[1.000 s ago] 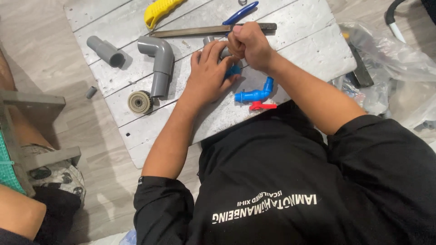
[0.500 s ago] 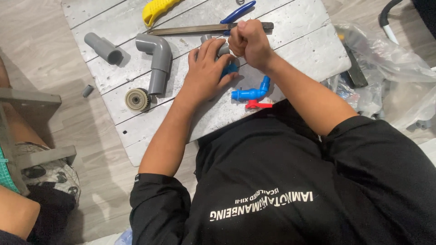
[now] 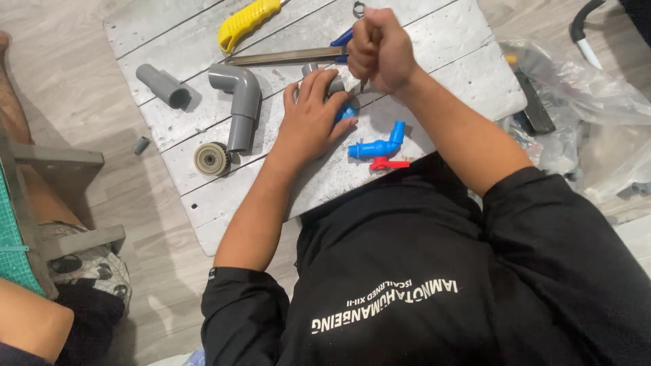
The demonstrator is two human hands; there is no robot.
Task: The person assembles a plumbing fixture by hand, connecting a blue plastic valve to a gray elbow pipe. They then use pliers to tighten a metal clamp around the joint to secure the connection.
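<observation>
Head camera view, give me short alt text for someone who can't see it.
A person's left hand presses a grey and blue pipe fitting onto a whitewashed board while the right hand grips a thin tool above it. A blue tap and grey elbow pipe lie nearby.

Even, soft indoor light, moderately bright. Short soft shadows fall lower right of pipe elbow [image 3: 237, 102] and under left forearm on board [image 3: 441, 54]. Mild glare on plastic bag [image 3: 597, 115], right of frame. Focus sharp at centre; slight wide-angle stretch toward edges.
</observation>
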